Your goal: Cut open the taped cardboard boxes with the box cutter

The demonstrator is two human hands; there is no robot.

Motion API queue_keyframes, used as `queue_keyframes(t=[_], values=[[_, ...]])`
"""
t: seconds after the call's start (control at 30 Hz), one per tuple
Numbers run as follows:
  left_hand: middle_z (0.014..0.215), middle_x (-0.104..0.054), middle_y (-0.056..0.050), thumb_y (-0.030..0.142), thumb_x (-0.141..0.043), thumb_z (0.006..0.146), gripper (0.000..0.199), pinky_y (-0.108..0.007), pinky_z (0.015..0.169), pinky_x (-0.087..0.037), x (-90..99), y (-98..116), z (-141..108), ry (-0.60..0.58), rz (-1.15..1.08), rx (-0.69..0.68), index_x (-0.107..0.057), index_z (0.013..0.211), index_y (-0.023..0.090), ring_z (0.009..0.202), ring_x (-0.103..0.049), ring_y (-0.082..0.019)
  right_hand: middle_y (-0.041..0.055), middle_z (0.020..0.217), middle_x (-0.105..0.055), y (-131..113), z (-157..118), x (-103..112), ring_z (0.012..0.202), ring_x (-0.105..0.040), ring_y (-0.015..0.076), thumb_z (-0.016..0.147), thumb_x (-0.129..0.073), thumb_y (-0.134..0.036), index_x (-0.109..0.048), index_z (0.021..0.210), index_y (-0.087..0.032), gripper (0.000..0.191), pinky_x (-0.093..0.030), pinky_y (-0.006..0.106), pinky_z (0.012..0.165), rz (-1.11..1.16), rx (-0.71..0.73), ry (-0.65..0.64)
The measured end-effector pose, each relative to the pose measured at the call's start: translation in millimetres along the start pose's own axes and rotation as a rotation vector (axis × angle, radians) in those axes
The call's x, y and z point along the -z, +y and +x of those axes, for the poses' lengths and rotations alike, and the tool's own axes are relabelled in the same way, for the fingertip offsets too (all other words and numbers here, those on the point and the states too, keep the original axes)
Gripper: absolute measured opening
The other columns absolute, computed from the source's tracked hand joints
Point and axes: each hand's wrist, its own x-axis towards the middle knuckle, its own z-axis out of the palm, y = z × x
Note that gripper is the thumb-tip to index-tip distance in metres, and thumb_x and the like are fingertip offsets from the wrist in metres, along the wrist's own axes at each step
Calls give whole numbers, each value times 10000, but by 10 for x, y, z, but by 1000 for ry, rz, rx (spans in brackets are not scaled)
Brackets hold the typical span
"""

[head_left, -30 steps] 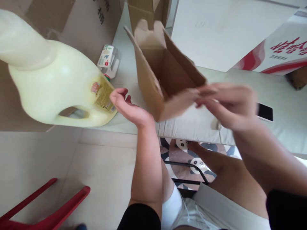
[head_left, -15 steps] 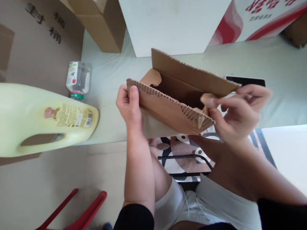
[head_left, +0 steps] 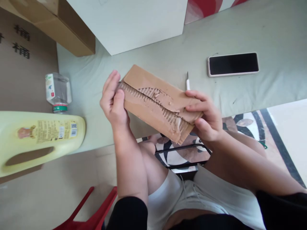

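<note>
A small brown cardboard box [head_left: 148, 111] is held up between my two hands, tilted, above the table's front edge. Its two top flaps lie folded down and meet along a ragged seam, where torn paper bares the corrugation. My left hand [head_left: 115, 99] grips the box's left end, thumb on the near flap. At the right end, my right hand [head_left: 207, 116] clasps the corner, with fingers over the far flap and the thumb at the near side. Just beyond my right fingers lies a white-handled craft knife [head_left: 187, 82], its lower handle partly hidden.
A phone [head_left: 233, 64] lies on the cloth-covered table [head_left: 153, 57] at right. To the left are a clear plastic bottle [head_left: 59, 91] and a large yellow jug [head_left: 48, 137]. A white box [head_left: 134, 25] and a brown carton [head_left: 76, 35] stand behind. A red chair [head_left: 96, 214] is below left.
The box's raised flaps have been folded down shut. My right hand has moved from the inner flap to grip the right end. The view has shifted, exposing the knife and whole phone.
</note>
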Motion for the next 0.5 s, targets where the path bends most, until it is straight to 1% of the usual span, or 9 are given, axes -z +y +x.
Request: queue_keyframes(t=[0.03,0.07,0.13,0.3,0.33,0.4,0.47,0.5], values=[[1261,-703,-22,420,-702,838,304,-425,1197,-369,29,9,-13,-70,53,-112,-769,1079,246,1290,-576,-244,21,1403,-551,-6,-2,7,1315,-556,279,929,-464,-477,-604,1148,-319,304,-518,519,1059,9,2,2],[1221,-723,-30,370,-657,882,263,-432,1180,-387,55,23,-30,-93,90,-168,-783,1073,239,1239,-608,-235,25,1396,-555,-12,0,18,1307,-560,272,927,-478,-445,-608,1139,-311,283,-518,505,1060,21,1,0],[1186,-741,-47,307,-630,905,246,-438,1129,-432,88,70,-73,-115,140,-250,-791,1076,234,1171,-642,-233,31,1391,-559,-22,11,42,1289,-568,265,921,-498,-412,-615,1127,-298,263,-521,490,1054,47,-2,-8],[1003,-754,-60,281,-680,874,179,-405,998,-493,84,148,-130,-73,193,-323,-810,989,239,1016,-669,-213,27,1384,-570,-25,55,83,1258,-582,232,925,-502,-380,-626,1104,-285,237,-524,442,1037,82,28,-15],[1007,-750,-59,275,-686,864,178,-397,994,-494,80,141,-129,-71,185,-335,-811,987,241,1019,-663,-208,31,1383,-572,-26,65,86,1255,-582,226,923,-505,-364,-628,1103,-282,233,-523,434,1037,83,35,-20],[1098,-744,-52,265,-685,850,204,-390,1009,-493,78,114,-120,-93,168,-350,-807,1012,254,1069,-649,-207,45,1380,-574,-33,82,85,1248,-583,227,916,-512,-341,-634,1097,-273,228,-520,433,1034,83,52,-24],[1183,-735,-34,241,-665,848,233,-399,1035,-491,81,87,-114,-126,157,-328,-803,1034,272,1120,-644,-212,54,1380,-574,-41,90,79,1241,-584,240,916,-507,-339,-638,1084,-276,222,-522,453,1024,79,42,-30],[1194,-736,-26,222,-651,849,244,-405,1043,-492,82,78,-113,-136,148,-309,-803,1031,279,1128,-647,-213,53,1378,-575,-43,89,74,1237,-585,248,919,-503,-351,-639,1080,-280,222,-525,465,1017,77,37,-27]])
